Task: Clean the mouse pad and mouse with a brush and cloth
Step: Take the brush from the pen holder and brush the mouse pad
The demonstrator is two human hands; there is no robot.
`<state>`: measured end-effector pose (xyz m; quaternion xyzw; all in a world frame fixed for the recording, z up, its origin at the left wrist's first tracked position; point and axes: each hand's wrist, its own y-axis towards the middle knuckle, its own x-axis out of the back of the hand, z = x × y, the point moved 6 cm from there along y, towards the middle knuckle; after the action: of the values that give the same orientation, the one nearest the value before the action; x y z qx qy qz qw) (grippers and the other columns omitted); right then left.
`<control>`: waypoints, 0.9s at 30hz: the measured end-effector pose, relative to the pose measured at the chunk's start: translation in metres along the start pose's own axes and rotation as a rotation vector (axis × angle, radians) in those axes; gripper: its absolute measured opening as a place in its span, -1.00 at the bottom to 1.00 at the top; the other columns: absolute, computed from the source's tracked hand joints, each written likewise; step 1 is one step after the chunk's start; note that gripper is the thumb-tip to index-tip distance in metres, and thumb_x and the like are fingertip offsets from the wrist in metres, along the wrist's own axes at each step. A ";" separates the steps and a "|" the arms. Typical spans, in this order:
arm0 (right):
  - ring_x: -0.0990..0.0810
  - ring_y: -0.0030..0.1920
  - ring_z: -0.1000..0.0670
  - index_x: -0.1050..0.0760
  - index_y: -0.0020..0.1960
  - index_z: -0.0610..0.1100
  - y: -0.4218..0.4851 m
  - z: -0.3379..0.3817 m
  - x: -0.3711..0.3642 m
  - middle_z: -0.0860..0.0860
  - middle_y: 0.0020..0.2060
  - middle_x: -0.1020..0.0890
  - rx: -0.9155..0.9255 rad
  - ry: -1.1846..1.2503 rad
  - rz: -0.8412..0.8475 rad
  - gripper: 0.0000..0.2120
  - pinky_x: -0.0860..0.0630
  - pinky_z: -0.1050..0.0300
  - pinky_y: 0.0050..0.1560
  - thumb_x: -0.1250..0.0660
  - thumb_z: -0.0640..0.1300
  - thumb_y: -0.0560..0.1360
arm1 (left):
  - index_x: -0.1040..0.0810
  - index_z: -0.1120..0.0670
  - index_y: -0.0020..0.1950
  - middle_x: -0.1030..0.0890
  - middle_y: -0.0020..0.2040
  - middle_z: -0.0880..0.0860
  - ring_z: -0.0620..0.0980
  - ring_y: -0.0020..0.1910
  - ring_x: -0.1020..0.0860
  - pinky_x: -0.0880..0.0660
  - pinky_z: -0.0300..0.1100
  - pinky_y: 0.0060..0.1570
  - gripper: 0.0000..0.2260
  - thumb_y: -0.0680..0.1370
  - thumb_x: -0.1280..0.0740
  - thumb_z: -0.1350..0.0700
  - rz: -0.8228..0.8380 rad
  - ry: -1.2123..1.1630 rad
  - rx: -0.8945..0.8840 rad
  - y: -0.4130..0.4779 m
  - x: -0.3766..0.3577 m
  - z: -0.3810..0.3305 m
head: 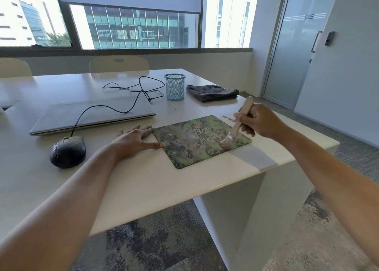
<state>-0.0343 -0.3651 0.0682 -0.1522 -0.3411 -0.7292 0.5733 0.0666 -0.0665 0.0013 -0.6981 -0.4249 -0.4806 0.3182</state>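
A green patterned mouse pad (190, 145) lies near the table's front right corner. My right hand (259, 122) grips the wooden handle of a brush (235, 127), whose bristles touch the pad's right edge. My left hand (136, 138) lies flat on the table with straight fingers, its fingertips at the pad's left edge. A black wired mouse (67, 151), speckled with dust, sits to the left of that hand. A folded dark grey cloth (212, 92) lies at the back right.
A shut silver laptop (92, 115) lies behind the mouse, with the mouse cable (131, 90) looping over it. A blue mesh pen cup (175, 86) stands beside the cloth. Brown crumbs (228, 118) lie on the cream table (143, 180) just beyond the pad. Chairs stand at the far side.
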 end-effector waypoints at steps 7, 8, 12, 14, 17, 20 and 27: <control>-0.45 -0.65 0.18 -0.52 -0.16 -0.32 0.007 -0.028 0.046 -0.06 -0.50 -0.52 -0.055 -0.164 -0.103 -0.80 -0.34 0.40 -0.63 -0.26 -0.22 0.55 | -0.11 -0.11 0.50 -0.08 0.52 -0.20 -0.14 0.52 0.06 0.17 0.11 0.47 -0.10 0.21 -0.14 -0.43 0.002 0.009 -0.003 0.001 0.000 0.000; -0.45 -0.65 0.18 -0.52 -0.16 -0.32 0.007 -0.028 0.049 -0.06 -0.49 -0.52 -0.051 -0.176 -0.115 -0.80 -0.35 0.40 -0.63 -0.26 -0.21 0.55 | -0.11 -0.11 0.50 -0.08 0.52 -0.21 -0.14 0.52 0.07 0.17 0.11 0.47 -0.10 0.21 -0.14 -0.43 0.002 0.009 -0.004 0.001 0.000 0.000; -0.46 -0.65 0.18 -0.50 -0.24 -0.26 0.007 -0.017 0.047 0.08 -0.64 -0.52 -0.007 -0.125 -0.171 -0.78 -0.35 0.41 -0.62 -0.26 -0.20 0.55 | -0.12 -0.11 0.50 -0.08 0.51 -0.22 -0.15 0.52 0.07 0.18 0.10 0.47 -0.10 0.21 -0.15 -0.43 -0.004 -0.001 -0.004 0.002 -0.001 0.002; -0.45 -0.64 0.17 -0.49 -0.27 -0.24 0.004 -0.007 0.038 0.11 -0.64 -0.54 0.018 -0.028 -0.164 -0.75 -0.36 0.39 -0.62 -0.24 -0.20 0.56 | -0.12 -0.12 0.50 -0.08 0.51 -0.23 -0.15 0.52 0.07 0.18 0.10 0.46 -0.10 0.21 -0.15 -0.43 -0.007 -0.003 -0.004 0.003 -0.001 0.003; -0.44 -0.62 0.17 -0.50 -0.28 -0.22 -0.004 0.008 0.010 0.03 -0.59 -0.55 0.038 0.103 -0.074 -0.74 -0.36 0.36 -0.59 -0.24 -0.17 0.56 | -0.12 -0.12 0.50 -0.08 0.51 -0.21 -0.13 0.52 0.06 0.17 0.13 0.46 -0.12 0.23 -0.16 -0.43 -0.003 0.006 -0.004 0.004 -0.001 0.003; -0.40 -0.63 0.16 -0.49 -0.34 -0.22 -0.010 0.012 -0.014 0.04 -0.60 -0.52 0.022 0.162 -0.004 -0.70 -0.33 0.35 -0.60 -0.25 -0.18 0.55 | -0.10 -0.13 0.50 -0.08 0.51 -0.22 -0.13 0.52 0.06 0.16 0.12 0.46 -0.10 0.21 -0.14 -0.43 0.001 0.024 0.005 0.005 -0.001 0.003; -0.43 -0.66 0.17 -0.47 -0.37 -0.15 -0.013 -0.006 0.015 0.13 -0.64 -0.54 0.007 -0.036 -0.059 -0.69 -0.32 0.41 -0.61 -0.26 -0.17 0.55 | -0.11 -0.12 0.50 -0.09 0.51 -0.20 -0.13 0.52 0.06 0.17 0.12 0.47 0.03 0.09 -0.10 -0.53 -0.005 0.020 0.001 0.005 -0.001 0.004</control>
<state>-0.0503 -0.3788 0.0691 -0.1534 -0.3583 -0.7418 0.5457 0.0719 -0.0658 -0.0012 -0.6919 -0.4237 -0.4880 0.3218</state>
